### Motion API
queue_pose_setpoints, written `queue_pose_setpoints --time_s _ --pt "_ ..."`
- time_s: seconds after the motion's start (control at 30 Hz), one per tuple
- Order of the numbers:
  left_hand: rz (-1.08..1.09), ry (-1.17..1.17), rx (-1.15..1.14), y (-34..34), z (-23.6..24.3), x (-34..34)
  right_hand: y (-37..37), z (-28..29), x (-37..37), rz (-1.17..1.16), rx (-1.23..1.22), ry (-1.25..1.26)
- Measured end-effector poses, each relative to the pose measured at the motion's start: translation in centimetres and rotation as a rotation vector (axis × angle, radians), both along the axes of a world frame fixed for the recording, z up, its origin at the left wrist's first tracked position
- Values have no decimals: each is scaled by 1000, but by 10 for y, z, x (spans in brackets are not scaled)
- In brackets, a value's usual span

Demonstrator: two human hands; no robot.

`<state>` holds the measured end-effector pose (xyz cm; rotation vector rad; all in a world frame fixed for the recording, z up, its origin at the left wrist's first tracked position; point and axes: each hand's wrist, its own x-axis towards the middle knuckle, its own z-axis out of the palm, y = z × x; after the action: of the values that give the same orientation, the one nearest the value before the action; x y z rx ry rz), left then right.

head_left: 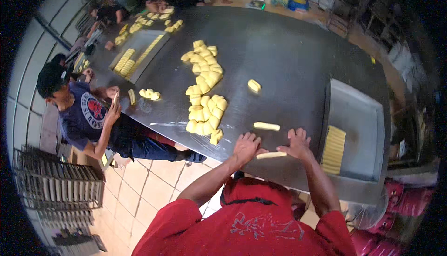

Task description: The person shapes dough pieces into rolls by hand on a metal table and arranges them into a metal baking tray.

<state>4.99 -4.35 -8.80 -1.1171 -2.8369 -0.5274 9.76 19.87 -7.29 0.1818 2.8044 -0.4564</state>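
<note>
On the near edge of the steel table lies a pale yellow dough stick, between my two hands. My left hand rests on the tabletop with its fingers apart and its thumb at the stick's left end. At the right end, my right hand lies open, fingers spread, its thumb touching the dough. Just beyond them is a second dough stick. To the right, a shallow metal tray holds a row of dough sticks along its left side.
A long cluster of dough pieces lies left of centre, with a single dough piece farther right. At the left edge a co-worker handles dough. Another tray with dough sticks stands at the far left, near other people.
</note>
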Motion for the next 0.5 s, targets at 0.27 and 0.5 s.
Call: queue_pose_setpoints --time_s 0.27,0.5 --pt "-73 4 68 -10 -11 -10 3 -4 3 50 -37 138" --pt "-25 -226 64 -12 5 25 8 -15 14 100 -515 124"
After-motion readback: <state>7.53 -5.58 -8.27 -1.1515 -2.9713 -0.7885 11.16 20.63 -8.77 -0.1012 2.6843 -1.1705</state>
